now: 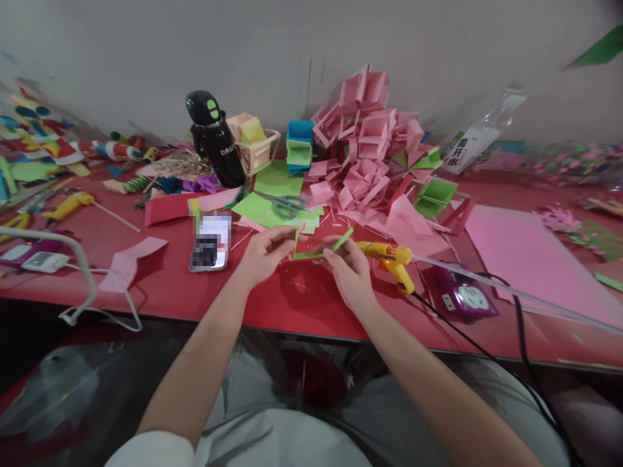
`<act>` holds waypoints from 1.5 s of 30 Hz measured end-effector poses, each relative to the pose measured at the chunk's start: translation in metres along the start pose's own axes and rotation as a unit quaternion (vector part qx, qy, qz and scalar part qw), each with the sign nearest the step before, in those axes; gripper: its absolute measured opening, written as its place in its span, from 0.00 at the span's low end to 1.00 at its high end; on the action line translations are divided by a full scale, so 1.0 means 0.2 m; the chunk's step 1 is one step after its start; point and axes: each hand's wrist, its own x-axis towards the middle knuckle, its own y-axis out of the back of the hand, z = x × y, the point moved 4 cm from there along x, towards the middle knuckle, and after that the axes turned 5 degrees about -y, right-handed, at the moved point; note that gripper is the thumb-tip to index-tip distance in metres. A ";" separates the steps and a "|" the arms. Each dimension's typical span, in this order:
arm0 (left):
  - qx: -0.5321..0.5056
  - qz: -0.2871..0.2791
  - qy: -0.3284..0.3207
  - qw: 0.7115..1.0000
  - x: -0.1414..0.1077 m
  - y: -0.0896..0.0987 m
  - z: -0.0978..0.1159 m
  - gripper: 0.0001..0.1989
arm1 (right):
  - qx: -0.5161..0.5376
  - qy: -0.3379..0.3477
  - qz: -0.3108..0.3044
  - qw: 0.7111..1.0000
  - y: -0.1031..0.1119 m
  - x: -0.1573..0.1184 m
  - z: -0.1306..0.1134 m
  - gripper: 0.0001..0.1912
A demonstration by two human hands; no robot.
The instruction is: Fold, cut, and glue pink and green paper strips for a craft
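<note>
Together, left hand (pixel 265 255) and right hand (pixel 351 268) pinch one folded green strip (pixel 307 255); nearby, one phone (pixel 212 242)

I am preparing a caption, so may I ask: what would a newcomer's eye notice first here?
Probably the heap of folded pink paper, at the back of the red table, right of centre. Next, near the centre, the left hand and right hand hold a bent green paper strip. The black bottle left of the heap also stands out.
</note>
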 end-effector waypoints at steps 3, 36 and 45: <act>0.096 -0.005 -0.020 0.995 0.00 0.00 0.00 0.17 | -0.040 0.010 -0.023 0.999 -0.01 -0.01 -0.01 0.13; 0.199 0.026 -0.018 0.979 -0.05 0.03 0.01 0.17 | -0.296 0.105 -0.029 0.949 -0.04 -0.04 -0.04 0.17; 0.335 0.006 -0.010 0.942 -0.25 0.21 0.00 0.12 | -0.333 0.157 -0.044 0.929 -0.07 -0.07 -0.09 0.13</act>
